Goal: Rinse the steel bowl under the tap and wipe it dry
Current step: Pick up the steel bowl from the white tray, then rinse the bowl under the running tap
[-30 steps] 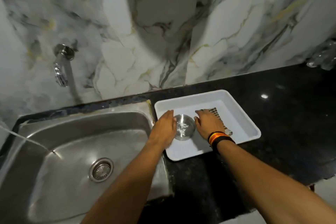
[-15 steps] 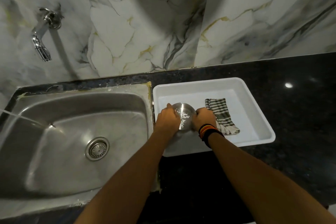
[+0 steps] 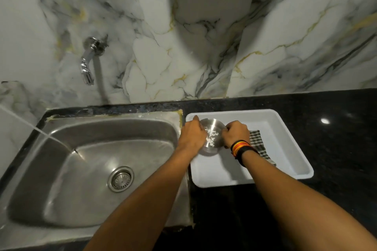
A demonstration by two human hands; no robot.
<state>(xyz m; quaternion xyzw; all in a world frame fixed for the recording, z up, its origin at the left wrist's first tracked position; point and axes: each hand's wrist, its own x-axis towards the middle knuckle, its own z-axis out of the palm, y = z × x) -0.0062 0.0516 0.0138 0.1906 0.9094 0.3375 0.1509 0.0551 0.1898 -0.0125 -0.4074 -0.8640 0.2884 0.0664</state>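
Bowl now tipped up off the tray, gripped between left hand and right hand, cloth just beside.

1. No readable text, label, brand, number or sign shows on the white rectangular plastic tray; nor on the chrome wall tap; nor on the round steel bowl.
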